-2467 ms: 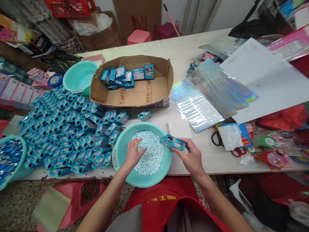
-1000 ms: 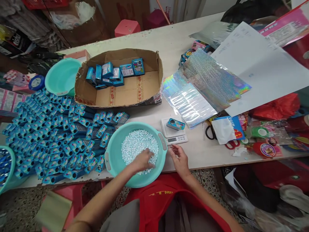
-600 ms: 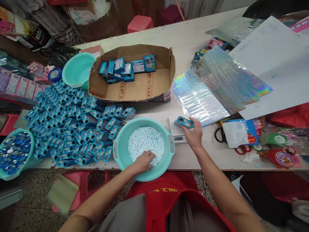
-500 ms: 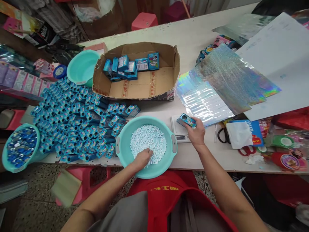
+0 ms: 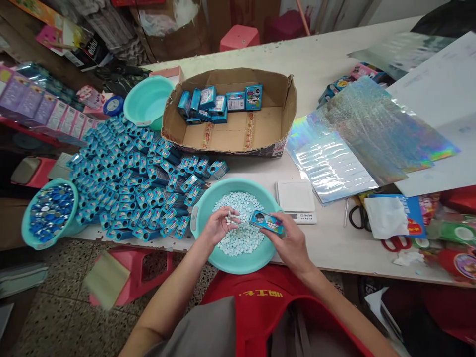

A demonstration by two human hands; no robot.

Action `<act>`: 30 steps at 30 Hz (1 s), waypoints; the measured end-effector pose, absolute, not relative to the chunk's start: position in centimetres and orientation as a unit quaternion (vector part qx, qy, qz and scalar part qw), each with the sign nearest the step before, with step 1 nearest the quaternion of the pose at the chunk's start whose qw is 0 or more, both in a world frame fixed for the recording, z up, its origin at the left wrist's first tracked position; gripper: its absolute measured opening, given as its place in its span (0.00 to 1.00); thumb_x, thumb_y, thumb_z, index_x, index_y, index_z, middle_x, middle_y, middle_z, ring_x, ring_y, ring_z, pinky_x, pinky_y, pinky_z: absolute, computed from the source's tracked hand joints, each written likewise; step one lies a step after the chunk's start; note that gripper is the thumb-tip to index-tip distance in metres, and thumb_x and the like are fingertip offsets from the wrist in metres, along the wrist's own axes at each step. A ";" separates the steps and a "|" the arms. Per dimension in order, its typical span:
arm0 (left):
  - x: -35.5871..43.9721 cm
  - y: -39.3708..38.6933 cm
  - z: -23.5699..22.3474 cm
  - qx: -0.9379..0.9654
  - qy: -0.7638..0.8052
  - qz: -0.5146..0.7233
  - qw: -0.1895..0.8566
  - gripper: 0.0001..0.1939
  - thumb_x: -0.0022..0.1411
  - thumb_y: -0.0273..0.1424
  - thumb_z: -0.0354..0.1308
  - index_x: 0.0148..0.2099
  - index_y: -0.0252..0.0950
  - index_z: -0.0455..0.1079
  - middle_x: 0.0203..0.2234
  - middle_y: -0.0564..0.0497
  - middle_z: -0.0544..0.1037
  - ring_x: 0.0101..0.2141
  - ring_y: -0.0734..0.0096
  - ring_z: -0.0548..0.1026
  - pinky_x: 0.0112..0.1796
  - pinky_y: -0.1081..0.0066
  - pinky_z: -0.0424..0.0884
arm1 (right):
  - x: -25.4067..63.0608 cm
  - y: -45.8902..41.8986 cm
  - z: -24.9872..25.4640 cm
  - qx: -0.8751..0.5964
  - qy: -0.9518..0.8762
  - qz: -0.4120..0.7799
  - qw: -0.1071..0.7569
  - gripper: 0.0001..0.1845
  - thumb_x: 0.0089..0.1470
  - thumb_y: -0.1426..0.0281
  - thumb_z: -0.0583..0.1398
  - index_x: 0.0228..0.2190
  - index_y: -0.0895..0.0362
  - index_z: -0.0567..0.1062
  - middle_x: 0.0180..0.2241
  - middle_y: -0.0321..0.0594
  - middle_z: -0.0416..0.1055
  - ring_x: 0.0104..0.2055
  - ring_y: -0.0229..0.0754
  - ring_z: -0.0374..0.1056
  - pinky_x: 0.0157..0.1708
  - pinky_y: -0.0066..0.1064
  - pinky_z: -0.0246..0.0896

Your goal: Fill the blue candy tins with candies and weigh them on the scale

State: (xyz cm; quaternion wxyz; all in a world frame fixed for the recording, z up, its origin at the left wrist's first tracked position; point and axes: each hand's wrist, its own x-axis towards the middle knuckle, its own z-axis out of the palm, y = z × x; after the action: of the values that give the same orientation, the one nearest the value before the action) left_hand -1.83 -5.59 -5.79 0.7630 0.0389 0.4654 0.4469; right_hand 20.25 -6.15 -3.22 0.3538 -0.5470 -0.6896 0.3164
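My left hand [image 5: 214,229], palm turned up and fingers curled, holds a few small white candies [image 5: 229,218] above the turquoise basin [image 5: 268,191]. Loose white candies [image 5: 238,245] cover the basin's bottom. In my right hand [image 5: 293,245] is a small blue candy box [image 5: 274,224], tilted over the basin's right side. A round hole shows at the left end of its upturned face. The two hands are a short way apart, with the box's holed end towards my left hand. A white kitchen scale [image 5: 296,195] lies just beyond my right hand, its platform bare.
Many similar blue boxes [image 5: 122,183] stand packed at the left. A cardboard carton [image 5: 226,144] behind the basin holds several more. Further left are a second turquoise basin [image 5: 143,96] and a tub of blue, shiny pieces [image 5: 52,213]. Holographic sheets [image 5: 334,166] and scissors [image 5: 359,216] lie right.
My left hand has come up out of the candies with some in it. My right hand has brought the blue box from over the scale to above the basin. The view has shifted.
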 end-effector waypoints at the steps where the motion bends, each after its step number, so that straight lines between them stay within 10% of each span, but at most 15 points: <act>1: -1.6 -5.5 -4.9 0.046 0.456 0.481 0.748 0.07 0.48 0.29 0.60 0.31 0.33 0.67 0.28 0.49 0.76 0.28 0.69 0.76 0.29 0.72 0.72 | 19.6 -6.4 -3.8 -0.541 -0.702 0.313 0.341 0.17 0.53 0.62 0.61 0.44 0.53 0.69 0.39 0.42 0.72 0.41 0.46 0.69 0.41 0.37 0.65; 19: 2.3 -4.6 -3.0 0.120 0.489 0.676 0.538 0.18 0.57 0.44 0.57 0.25 0.35 0.61 0.19 0.57 0.65 0.23 0.76 0.70 0.38 0.65 0.71 | 15.4 -6.5 -6.1 -0.532 -0.743 0.323 0.246 0.13 0.53 0.67 0.61 0.41 0.56 0.70 0.38 0.45 0.73 0.41 0.51 0.68 0.39 0.40 0.64; 27: -3.5 -8.3 -5.6 0.466 0.682 0.367 0.428 0.13 0.51 0.37 0.62 0.41 0.40 0.74 0.45 0.46 0.73 0.46 0.60 0.70 0.50 0.59 0.65 | 18.1 -2.7 -0.5 -0.549 -0.680 0.312 0.373 0.17 0.52 0.59 0.62 0.42 0.53 0.70 0.38 0.40 0.72 0.39 0.45 0.70 0.40 0.35 0.65; 30: -5.4 -7.2 -4.6 0.479 0.688 0.392 0.379 0.12 0.56 0.34 0.58 0.44 0.42 0.74 0.43 0.48 0.74 0.40 0.65 0.72 0.42 0.66 0.69 | 18.2 1.9 -0.4 -0.545 -0.682 0.272 0.405 0.17 0.50 0.59 0.62 0.41 0.53 0.71 0.37 0.40 0.72 0.39 0.45 0.69 0.40 0.36 0.64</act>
State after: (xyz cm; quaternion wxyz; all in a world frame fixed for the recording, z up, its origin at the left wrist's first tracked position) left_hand -5.44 -7.20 -4.62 0.3789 0.4790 0.6879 0.3923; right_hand 18.15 1.93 -0.41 0.4054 -0.5448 -0.6817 0.2721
